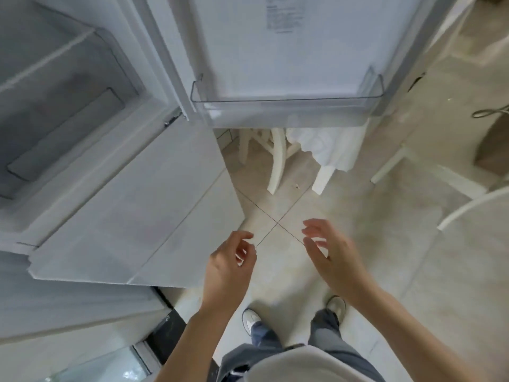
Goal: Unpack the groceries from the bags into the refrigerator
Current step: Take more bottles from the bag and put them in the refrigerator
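The white refrigerator [63, 111] stands open at the left, its shelves and a clear drawer looking bare. Its upper door [275, 45] is swung out ahead of me, with a clear door bin [286, 104] along its bottom edge. The lower freezer door [132, 216] is shut. My left hand [231, 266] hangs over the tiled floor near the freezer door's corner, fingers loosely curled and holding nothing. My right hand [330, 257] is beside it with fingers spread, also holding nothing. No grocery bags or groceries show in the head view.
A white chair [278, 158] with a white cloth [327, 147] draped on it stands behind the open door. Another white chair's rail [468, 208] is at the right. A cable [490, 111] lies on the floor far right. My feet [292, 315] stand on beige tiles.
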`<state>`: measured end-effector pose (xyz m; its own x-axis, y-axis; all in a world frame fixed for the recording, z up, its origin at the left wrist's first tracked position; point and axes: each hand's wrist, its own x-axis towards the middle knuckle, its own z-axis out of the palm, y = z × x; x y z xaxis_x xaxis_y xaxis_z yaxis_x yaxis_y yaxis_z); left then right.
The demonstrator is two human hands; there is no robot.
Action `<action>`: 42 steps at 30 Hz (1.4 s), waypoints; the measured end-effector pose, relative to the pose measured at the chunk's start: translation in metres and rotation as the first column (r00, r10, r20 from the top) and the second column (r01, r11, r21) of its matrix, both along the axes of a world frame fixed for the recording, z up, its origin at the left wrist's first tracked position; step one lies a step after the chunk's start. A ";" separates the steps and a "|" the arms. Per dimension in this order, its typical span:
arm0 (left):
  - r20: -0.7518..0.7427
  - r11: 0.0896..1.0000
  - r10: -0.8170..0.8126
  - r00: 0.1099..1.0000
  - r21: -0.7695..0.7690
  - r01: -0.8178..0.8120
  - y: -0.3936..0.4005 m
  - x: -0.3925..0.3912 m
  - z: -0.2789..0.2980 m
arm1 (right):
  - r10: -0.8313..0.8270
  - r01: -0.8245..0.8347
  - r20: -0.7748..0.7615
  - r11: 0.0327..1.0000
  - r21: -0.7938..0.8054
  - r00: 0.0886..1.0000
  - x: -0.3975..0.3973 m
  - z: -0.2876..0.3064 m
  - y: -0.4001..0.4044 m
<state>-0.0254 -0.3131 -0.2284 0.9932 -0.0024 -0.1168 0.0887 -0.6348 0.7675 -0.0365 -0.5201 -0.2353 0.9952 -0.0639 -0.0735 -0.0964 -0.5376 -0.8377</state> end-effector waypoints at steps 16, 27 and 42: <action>0.039 0.855 -0.519 0.854 0.011 0.519 -0.329 0.030 -0.018 | -0.390 0.381 -0.126 0.920 -0.092 0.912 -0.066 -0.012 -0.287; -0.027 0.840 -0.537 0.843 0.076 0.537 -0.405 0.135 -0.040 | -0.403 0.385 -0.150 0.913 -0.136 0.903 0.033 -0.016 -0.395; -0.072 0.878 -0.470 0.880 0.057 0.474 -0.504 0.345 -0.040 | -0.099 0.064 -0.113 0.958 -0.279 0.989 0.285 0.000 -0.492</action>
